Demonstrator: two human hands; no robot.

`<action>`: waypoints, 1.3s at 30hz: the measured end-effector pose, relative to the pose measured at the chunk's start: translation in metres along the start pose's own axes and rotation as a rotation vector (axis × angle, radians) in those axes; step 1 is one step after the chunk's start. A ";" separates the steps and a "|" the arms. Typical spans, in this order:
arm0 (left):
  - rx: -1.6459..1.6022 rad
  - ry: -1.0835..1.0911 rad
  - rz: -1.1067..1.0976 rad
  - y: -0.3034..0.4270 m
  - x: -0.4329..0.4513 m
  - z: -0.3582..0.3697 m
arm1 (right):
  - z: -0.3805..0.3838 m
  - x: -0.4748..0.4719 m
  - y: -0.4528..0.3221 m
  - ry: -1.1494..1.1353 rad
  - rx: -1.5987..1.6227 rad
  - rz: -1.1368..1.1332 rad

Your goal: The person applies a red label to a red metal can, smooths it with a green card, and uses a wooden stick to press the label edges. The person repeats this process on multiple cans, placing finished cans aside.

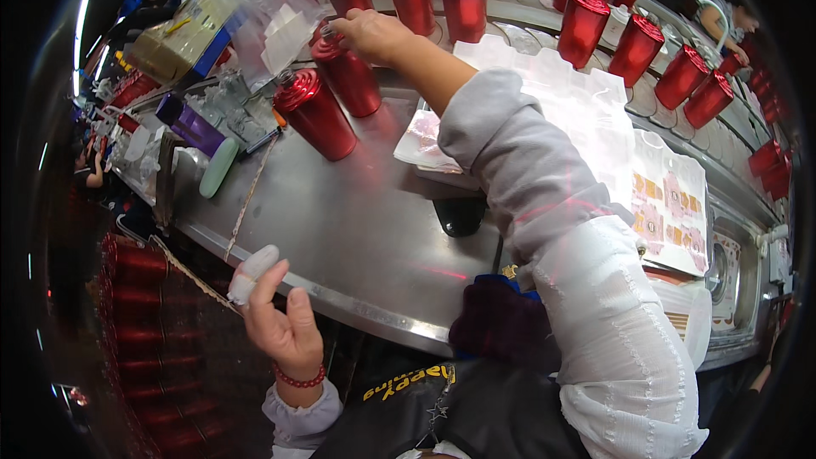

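Observation:
My right hand reaches over the steel table to the neck of a red metallic glass bottle, its fingers at the bottle's top. Whether they close on the neck, I cannot tell. Another red bottle stands upright beside it, nearer to me. Over the table's near left edge is my left hand, palm up and fingers apart, with a white cover on one finger and a red bead bracelet at the wrist. Decal sheets lie in a stack beside my right forearm.
Several red bottles stand on the conveyor behind. A purple bottle, a green oval object and a pen lie at the table's left. More printed sheets are at right. A co-worker is at far right.

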State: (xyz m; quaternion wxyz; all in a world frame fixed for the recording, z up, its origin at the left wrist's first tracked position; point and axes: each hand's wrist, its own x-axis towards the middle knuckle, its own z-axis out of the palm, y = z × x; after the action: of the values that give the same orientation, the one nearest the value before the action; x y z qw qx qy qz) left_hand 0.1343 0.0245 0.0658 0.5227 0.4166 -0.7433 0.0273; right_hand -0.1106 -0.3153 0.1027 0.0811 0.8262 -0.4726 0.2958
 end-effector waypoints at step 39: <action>-1.433 -0.853 -1.023 0.074 0.015 0.167 | -0.115 -0.349 -0.067 0.166 0.863 0.915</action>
State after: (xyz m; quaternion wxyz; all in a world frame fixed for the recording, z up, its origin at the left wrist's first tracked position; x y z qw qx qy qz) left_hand -0.0414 -0.0160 0.0311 0.2882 0.2473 -0.4398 -0.8138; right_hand -0.2343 0.0237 0.0085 -0.3574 0.4735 -0.6083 0.5274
